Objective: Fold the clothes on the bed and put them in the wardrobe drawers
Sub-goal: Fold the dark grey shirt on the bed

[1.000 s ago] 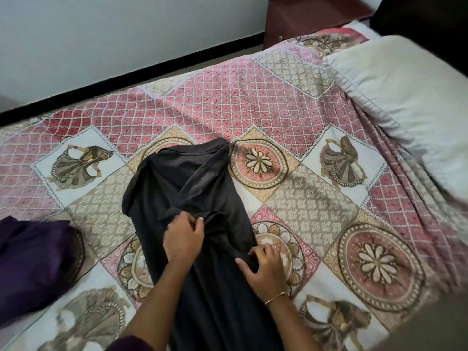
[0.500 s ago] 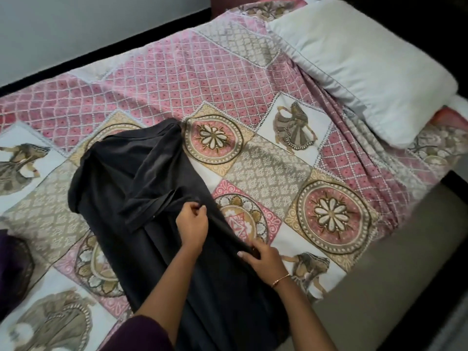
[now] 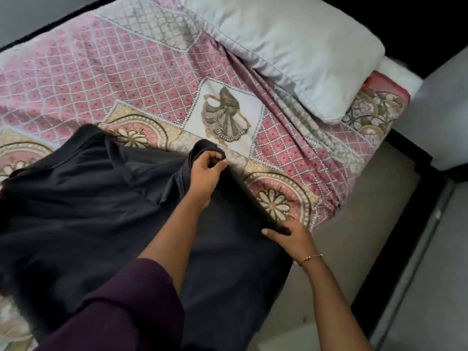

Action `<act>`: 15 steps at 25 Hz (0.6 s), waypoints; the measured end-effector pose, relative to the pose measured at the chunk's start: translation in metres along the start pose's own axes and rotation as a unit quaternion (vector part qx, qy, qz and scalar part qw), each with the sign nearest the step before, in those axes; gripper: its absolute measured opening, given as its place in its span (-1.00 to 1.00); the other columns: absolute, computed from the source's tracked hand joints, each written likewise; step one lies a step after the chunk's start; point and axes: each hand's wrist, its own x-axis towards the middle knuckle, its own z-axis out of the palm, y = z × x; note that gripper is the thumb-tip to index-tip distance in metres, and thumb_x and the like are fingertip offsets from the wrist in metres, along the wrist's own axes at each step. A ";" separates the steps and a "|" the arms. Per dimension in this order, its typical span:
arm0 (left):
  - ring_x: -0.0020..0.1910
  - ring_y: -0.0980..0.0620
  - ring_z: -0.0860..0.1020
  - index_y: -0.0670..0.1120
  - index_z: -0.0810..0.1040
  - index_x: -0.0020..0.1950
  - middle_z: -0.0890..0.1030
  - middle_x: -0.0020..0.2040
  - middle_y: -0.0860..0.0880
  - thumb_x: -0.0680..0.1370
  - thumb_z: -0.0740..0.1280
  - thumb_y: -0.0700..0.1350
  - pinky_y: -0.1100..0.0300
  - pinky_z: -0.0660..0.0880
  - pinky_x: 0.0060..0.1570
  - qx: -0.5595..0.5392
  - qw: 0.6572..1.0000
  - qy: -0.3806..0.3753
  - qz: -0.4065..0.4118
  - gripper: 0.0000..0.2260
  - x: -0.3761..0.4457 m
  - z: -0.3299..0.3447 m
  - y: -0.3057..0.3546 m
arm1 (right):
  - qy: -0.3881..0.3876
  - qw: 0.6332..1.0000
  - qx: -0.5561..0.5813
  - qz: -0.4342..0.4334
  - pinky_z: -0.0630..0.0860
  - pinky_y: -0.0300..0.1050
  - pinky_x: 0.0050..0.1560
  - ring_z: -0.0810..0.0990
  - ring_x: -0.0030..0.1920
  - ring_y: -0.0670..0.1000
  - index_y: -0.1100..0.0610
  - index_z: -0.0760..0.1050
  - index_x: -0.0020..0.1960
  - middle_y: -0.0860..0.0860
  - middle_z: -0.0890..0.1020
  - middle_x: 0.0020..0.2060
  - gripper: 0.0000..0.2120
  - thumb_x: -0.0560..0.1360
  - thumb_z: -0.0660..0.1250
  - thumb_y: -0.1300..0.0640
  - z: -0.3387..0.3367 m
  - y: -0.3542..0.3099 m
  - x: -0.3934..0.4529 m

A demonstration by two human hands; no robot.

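Observation:
A dark grey garment (image 3: 76,214) lies spread over the patterned pink bedspread (image 3: 106,72), its lower part hanging over the bed's near edge. My left hand (image 3: 206,171) pinches a bunched fold of the garment at its upper right edge and lifts it a little off the bed. My right hand (image 3: 291,239) grips the same right edge lower down, with the thumb on top of the cloth. The fabric runs taut between the two hands. The wardrobe and its drawers are out of view.
A white pillow (image 3: 298,49) lies at the head of the bed, top right. Grey floor (image 3: 342,236) runs along the bed's right side, bordered by a dark strip (image 3: 395,262). My purple sleeve (image 3: 121,307) covers the lower middle.
My left hand has moved right and away from me with the gathered fabric. My right hand has slid down the garment's right edge. The view has swung right; the purple clothing at left is out of sight.

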 end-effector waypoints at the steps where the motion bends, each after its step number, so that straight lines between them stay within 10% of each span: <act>1: -0.29 0.14 0.38 -0.02 0.41 -0.22 0.44 -0.28 0.02 0.54 0.33 -0.22 0.35 0.34 -0.25 0.004 1.000 0.006 -0.007 -0.81 0.004 0.004 -0.005 | -0.064 0.997 0.006 0.045 0.44 -0.20 -0.28 0.52 -0.31 -0.08 0.22 0.53 -0.32 -0.01 0.55 -0.38 -0.75 0.33 0.52 0.08 -0.007 0.006 0.002; 6: -0.30 0.17 0.37 -0.02 0.41 -0.21 0.44 -0.27 0.04 0.55 0.32 -0.20 0.40 0.34 -0.30 0.058 0.998 0.023 -0.011 -0.83 0.011 0.010 -0.019 | -0.186 0.975 0.003 0.117 0.56 -0.18 0.03 0.62 -0.05 -0.03 0.15 0.62 -0.06 0.00 0.67 -0.10 -0.84 0.37 0.49 0.15 -0.024 0.034 -0.005; 10: -0.30 0.16 0.37 -0.13 0.44 -0.11 0.44 -0.28 0.04 0.55 0.32 -0.19 0.33 0.34 -0.25 0.047 0.998 0.043 -0.009 -0.92 0.014 0.015 -0.021 | -0.260 0.945 -0.046 0.193 0.43 -0.48 -0.24 0.53 -0.25 -0.19 0.10 0.55 -0.25 -0.16 0.59 -0.34 -0.89 0.43 0.44 0.17 -0.035 0.052 -0.023; 15: -0.27 0.13 0.40 0.04 0.43 -0.25 0.46 -0.29 0.06 0.53 0.34 -0.16 0.21 0.39 -0.13 0.073 0.996 0.030 0.031 -0.80 0.018 0.010 -0.022 | -0.159 0.954 -0.102 0.234 0.38 -0.39 -0.32 0.54 -0.20 -0.06 0.10 0.54 -0.27 -0.04 0.57 -0.32 -0.85 0.45 0.42 0.11 -0.047 0.091 -0.043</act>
